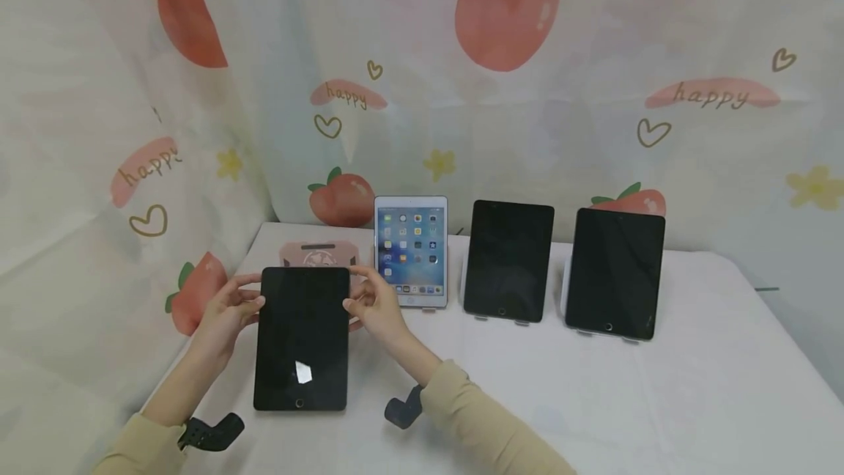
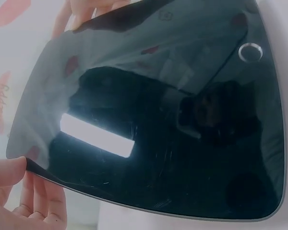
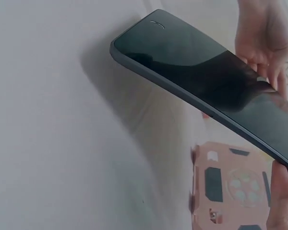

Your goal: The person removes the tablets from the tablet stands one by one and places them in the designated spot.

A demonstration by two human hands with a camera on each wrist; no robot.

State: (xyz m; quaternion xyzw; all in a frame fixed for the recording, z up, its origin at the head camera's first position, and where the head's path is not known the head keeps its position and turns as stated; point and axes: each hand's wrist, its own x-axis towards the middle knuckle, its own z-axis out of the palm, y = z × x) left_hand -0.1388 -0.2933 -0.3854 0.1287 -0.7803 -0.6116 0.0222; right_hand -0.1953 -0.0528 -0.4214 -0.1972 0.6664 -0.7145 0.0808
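A black tablet with a dark, glossy screen is held tilted in front of the person, home button toward the bottom. My left hand pinches its left edge near the top corner, thumb on the front. At the opposite edge, my right hand grips it the same way. Behind the tablet sits a pink plate-like stand, mostly hidden in the head view; the right wrist view shows its round patterned middle and dark pads. The tablet's lower end is raised off the white tabletop, with a shadow under it.
To the right, a white tablet with a lit home screen leans upright on a stand. Beside it stand two dark tablets, one in the middle and one farther right. A fruit-patterned curtain closes off the back and left.
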